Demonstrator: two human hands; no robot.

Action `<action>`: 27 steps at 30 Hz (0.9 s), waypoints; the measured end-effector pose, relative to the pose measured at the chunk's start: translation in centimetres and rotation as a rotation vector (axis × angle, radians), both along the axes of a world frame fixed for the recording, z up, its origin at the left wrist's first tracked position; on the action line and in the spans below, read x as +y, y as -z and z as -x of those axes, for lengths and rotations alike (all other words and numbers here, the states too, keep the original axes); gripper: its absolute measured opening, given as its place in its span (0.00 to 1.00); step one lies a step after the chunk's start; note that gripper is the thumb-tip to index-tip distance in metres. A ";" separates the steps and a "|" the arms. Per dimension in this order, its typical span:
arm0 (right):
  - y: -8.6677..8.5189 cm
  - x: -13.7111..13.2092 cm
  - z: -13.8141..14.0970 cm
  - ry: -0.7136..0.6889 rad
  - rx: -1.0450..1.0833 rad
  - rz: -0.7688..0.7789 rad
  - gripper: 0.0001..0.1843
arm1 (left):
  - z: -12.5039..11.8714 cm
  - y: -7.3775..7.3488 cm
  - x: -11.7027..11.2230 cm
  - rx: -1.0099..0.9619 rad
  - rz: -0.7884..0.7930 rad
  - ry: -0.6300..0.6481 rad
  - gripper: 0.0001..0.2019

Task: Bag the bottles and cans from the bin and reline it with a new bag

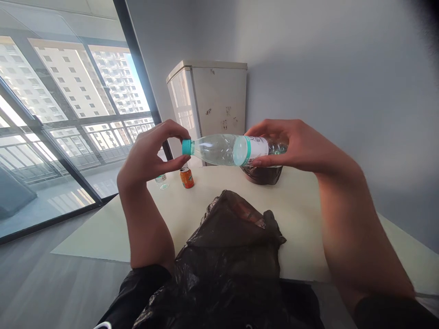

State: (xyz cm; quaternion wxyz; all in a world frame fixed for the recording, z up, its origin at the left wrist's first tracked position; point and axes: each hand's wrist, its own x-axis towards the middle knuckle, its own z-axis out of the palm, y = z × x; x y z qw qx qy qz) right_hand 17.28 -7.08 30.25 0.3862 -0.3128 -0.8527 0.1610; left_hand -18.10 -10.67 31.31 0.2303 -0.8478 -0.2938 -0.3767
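A clear plastic bottle [219, 148] with a white label is held sideways in the air between my hands. My left hand [147, 151] pinches its turquoise cap [186, 147] between thumb and fingers. Wrapped round the labelled lower end is my right hand [291, 144], thumb along the near side. The cap sits on the neck. Below the bottle, a black plastic bag [233, 256] lies over the near edge of the table, its mouth partly open. What is inside the bag is mostly hidden.
An orange can [187, 178] stands on the white table [302, 219], with another clear bottle [162, 181] left of it, partly behind my wrist. A dark bag-lined container [262, 176] is behind my right hand. Farther back stand a white fridge [219, 100] and, at left, glass doors.
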 end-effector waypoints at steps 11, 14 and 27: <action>-0.2 -0.2 0.0 -0.043 -0.001 0.027 0.31 | 0.0 -0.1 -0.5 0.002 -0.056 -0.056 0.12; -0.2 -0.2 0.0 -0.062 0.003 0.044 0.30 | 0.2 -0.1 -0.4 0.020 -0.077 -0.044 0.12; 0.0 0.2 -0.2 -0.122 0.024 0.056 0.31 | 0.1 0.1 0.1 -0.106 -0.069 0.091 0.14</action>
